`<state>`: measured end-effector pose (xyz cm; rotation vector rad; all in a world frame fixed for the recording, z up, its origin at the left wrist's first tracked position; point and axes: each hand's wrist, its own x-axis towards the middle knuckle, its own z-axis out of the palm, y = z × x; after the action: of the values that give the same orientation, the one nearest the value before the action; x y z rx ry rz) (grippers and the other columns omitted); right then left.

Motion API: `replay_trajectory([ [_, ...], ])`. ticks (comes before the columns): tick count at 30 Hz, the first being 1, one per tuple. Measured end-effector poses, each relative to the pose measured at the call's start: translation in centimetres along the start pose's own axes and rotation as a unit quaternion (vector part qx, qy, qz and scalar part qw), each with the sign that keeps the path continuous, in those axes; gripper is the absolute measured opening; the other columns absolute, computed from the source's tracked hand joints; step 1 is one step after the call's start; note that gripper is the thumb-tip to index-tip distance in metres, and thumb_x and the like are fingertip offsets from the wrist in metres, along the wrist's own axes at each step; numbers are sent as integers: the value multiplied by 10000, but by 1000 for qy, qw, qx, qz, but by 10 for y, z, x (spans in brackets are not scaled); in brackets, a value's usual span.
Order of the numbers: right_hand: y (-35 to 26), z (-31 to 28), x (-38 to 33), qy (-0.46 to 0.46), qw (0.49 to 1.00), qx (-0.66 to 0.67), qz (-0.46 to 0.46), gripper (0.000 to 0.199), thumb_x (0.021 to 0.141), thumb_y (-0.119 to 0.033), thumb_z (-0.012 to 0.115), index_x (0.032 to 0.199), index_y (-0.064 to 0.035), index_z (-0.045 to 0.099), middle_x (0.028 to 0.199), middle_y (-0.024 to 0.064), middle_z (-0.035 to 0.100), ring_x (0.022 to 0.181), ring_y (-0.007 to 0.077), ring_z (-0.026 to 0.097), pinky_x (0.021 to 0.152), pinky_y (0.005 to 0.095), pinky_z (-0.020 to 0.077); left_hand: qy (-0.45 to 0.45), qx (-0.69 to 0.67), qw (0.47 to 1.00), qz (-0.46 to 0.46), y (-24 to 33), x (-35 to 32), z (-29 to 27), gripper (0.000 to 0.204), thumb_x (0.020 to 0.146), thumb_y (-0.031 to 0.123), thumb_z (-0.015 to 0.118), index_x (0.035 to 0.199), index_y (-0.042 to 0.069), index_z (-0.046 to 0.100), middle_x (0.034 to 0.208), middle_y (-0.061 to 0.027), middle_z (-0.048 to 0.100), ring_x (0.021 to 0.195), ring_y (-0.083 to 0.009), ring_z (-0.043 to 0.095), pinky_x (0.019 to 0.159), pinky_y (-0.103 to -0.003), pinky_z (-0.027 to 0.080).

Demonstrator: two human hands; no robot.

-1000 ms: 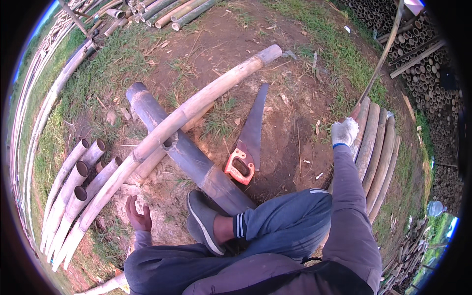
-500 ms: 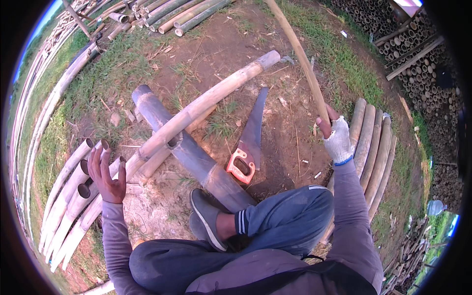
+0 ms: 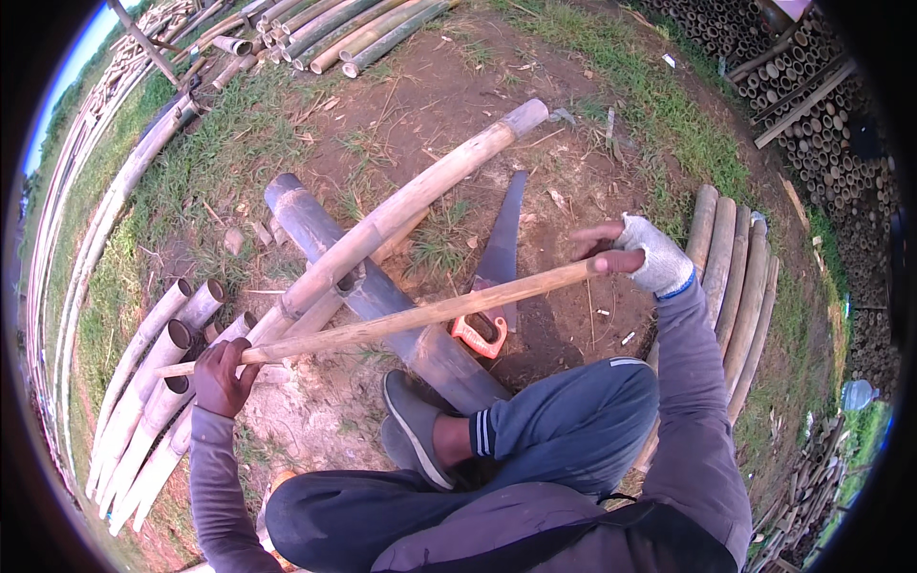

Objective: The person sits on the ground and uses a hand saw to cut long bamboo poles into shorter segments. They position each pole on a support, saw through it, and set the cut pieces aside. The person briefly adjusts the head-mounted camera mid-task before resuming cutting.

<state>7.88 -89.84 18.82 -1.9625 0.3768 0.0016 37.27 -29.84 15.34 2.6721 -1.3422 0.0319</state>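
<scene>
A long, thin wooden stick [image 3: 420, 316] lies slantwise across in front of me. Close to its left end, my bare left hand [image 3: 225, 376] is closed around it. Its other end meets my right hand [image 3: 650, 256], which wears a fingerless white glove; the thumb lies along the stick and the fingertips are a little blurred. Beneath the stick, a handsaw [image 3: 499, 239] with an orange handle rests on the ground, partly covered. A pale bamboo pole [image 3: 411, 205] leans across a thick dark bamboo piece [image 3: 392, 320], beyond the stick.
Several cut bamboo lengths [image 3: 134, 411] lie at my left, and more [image 3: 731, 286] at my right. Bamboo poles [image 3: 353, 38] are piled at the far side. A large stack of bamboo [image 3: 802, 105] stands at the far right, and a clear plastic bottle [image 3: 858, 393] sits near the right edge.
The stick has swung from pointing away at the right to lying across me. My left hand, open and empty before, now grips its left end. The right hand has turned.
</scene>
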Motion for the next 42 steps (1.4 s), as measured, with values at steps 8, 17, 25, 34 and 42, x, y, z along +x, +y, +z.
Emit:
replay_trajectory([
  [8,28,213,58,157,834,509,147,630,1011,-451,743,1441,-41,535,1207,143,700,988,255,724,825,398,602,16,-82,996,-21,104,71,48,580,836,244,865,1358,142,634,1004,-149,739,833,-384,731,713,-498,590],
  [17,34,241,155,89,677,728,58,370,1055,-201,686,1355,-38,542,1233,159,688,1199,355,673,1030,556,557,44,10,999,17,109,77,32,1127,667,407,963,1610,106,426,1370,-193,645,1298,-409,600,1166,-535,402],
  [25,113,176,147,217,696,683,52,327,1007,-180,694,1249,-5,560,1110,156,657,1070,343,663,1004,523,542,354,-285,813,-363,3,-22,81,674,938,432,822,1400,11,572,1195,-130,655,1123,-254,612,1012,-400,471],
  [34,284,78,52,330,750,474,323,248,1050,-291,530,1210,-123,617,1155,93,667,1036,281,668,913,499,564,474,-634,205,-576,-111,-121,151,1136,896,707,720,1665,14,252,1685,-227,322,1545,-362,371,1241,-431,337],
  [42,134,172,73,328,887,-322,38,445,776,-162,710,1113,117,623,1001,259,715,895,414,727,801,488,597,525,-600,213,-565,-137,-135,164,713,911,330,835,1501,122,493,1492,-138,569,1374,-370,534,1184,-568,400],
])
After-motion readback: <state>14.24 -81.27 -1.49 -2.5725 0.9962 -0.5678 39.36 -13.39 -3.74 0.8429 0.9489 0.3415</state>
